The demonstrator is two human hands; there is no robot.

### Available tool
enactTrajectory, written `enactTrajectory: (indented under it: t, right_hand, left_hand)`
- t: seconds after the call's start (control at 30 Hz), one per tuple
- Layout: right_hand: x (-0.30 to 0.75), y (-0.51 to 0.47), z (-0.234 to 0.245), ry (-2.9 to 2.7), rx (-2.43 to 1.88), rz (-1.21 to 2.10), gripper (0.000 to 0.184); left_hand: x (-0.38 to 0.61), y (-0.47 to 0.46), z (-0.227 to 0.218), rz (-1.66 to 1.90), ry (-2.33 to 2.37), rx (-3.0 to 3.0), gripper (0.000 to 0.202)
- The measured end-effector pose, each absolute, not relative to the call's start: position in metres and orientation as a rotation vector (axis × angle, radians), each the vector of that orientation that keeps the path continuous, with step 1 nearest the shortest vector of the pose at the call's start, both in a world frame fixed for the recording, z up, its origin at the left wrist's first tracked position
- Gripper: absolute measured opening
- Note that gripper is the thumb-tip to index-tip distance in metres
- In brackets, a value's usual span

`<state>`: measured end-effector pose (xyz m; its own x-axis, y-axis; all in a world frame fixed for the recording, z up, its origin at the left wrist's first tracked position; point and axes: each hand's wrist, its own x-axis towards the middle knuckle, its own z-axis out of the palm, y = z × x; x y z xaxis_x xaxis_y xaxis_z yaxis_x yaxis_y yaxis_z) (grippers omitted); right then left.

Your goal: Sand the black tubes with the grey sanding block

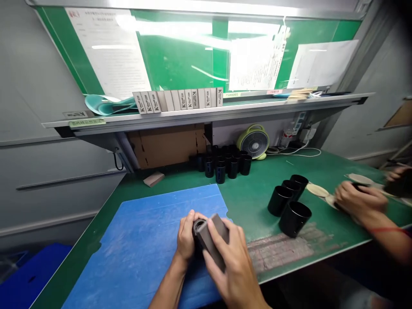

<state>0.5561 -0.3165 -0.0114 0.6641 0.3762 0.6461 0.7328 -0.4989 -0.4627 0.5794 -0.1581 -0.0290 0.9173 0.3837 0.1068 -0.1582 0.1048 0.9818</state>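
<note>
My left hand (186, 237) is wrapped round a small black tube (197, 226), its open end facing up toward me. My right hand (234, 262) grips a grey sanding block (213, 240) and presses it against the tube's side. Both hands work above the right edge of a blue mat (141, 240) lying on the green bench (251, 197).
Several black tubes (289, 205) lie to the right, more stand in a cluster (225, 165) at the back by a small fan (254, 142). Another person's hands (357, 199) work at the far right with tan discs (317, 189). A shelf (206, 112) holds boxed abrasive blocks.
</note>
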Motion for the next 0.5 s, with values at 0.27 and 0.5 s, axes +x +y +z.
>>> enactTrajectory:
  t: [0.27, 0.5]
  right_hand:
    - [0.571, -0.365, -0.023, -0.548, -2.057, -0.613, 0.057]
    - [0.574, -0.306, -0.011, -0.73, -1.978, -0.618, 0.064]
  left_hand:
    - [0.579, -0.166, -0.024, 0.248, 0.061, 1.286, 0.058]
    - [0.584, -0.155, -0.034, 0.538, 0.425, 1.342, 0.027]
